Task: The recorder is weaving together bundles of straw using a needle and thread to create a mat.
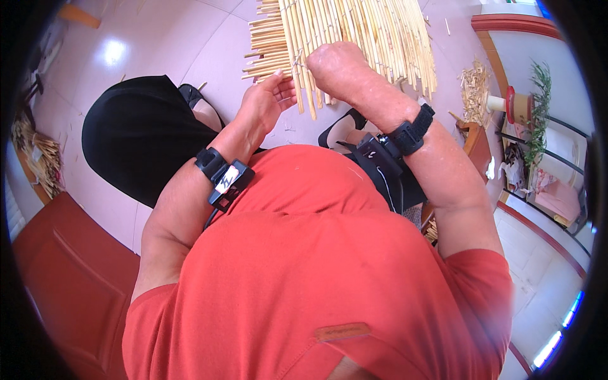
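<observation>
A mat of pale yellow stalks (380,38), laid side by side and bound with thin cord, lies in front of me at the top of the head view. Its near ends are uneven. My left hand (269,101) is palm up at the mat's near left corner, fingers stretched out, thumb and fingertips by the stalk ends. Over the mat's near edge, my right hand (339,69) is curled closed with its back toward me. Its fingertips, and whatever they may pinch, are hidden. Loose stalks (266,47) stick out sideways at the mat's left.
Pale floor tiles (209,44) surround the mat, with bits of straw scattered about. A straw heap (475,92) lies at the right, another bundle (41,158) at the far left. A red-brown wooden panel (69,278) stands at lower left, and a green plant (538,107) at right.
</observation>
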Demonstrator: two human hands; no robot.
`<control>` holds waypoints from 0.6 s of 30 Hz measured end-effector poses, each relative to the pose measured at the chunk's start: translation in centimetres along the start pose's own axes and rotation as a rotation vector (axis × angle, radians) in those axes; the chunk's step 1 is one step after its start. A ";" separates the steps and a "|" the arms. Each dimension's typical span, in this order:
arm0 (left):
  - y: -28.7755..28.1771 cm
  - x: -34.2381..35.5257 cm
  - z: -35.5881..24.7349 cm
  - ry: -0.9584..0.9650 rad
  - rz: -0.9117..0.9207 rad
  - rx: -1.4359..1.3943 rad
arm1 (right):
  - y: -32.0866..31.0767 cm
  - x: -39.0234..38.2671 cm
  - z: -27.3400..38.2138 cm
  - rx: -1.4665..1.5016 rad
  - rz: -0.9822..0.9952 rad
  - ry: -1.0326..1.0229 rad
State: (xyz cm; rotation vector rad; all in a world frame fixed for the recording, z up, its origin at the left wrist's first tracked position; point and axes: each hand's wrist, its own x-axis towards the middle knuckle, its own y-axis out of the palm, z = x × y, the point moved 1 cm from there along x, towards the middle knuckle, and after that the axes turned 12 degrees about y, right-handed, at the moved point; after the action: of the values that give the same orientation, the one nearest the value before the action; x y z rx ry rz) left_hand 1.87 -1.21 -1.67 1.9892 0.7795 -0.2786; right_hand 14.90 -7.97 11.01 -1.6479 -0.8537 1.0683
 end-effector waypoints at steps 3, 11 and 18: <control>-0.1 0.0 0.2 -0.017 -0.017 0.005 | 0.2 0.0 -0.2 0.021 -0.016 -0.009; 0.3 -0.1 0.0 -0.015 -0.024 -0.006 | 0.7 -0.2 1.1 0.026 0.033 0.069; 0.1 -0.1 0.0 -0.052 -0.053 -0.004 | 1.6 0.2 1.6 0.005 0.096 0.053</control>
State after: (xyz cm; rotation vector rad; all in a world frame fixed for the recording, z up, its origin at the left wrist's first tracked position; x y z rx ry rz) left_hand 1.84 -1.27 -1.59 1.9522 0.7997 -0.3575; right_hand 13.56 -7.67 9.15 -1.7199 -0.7437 1.0862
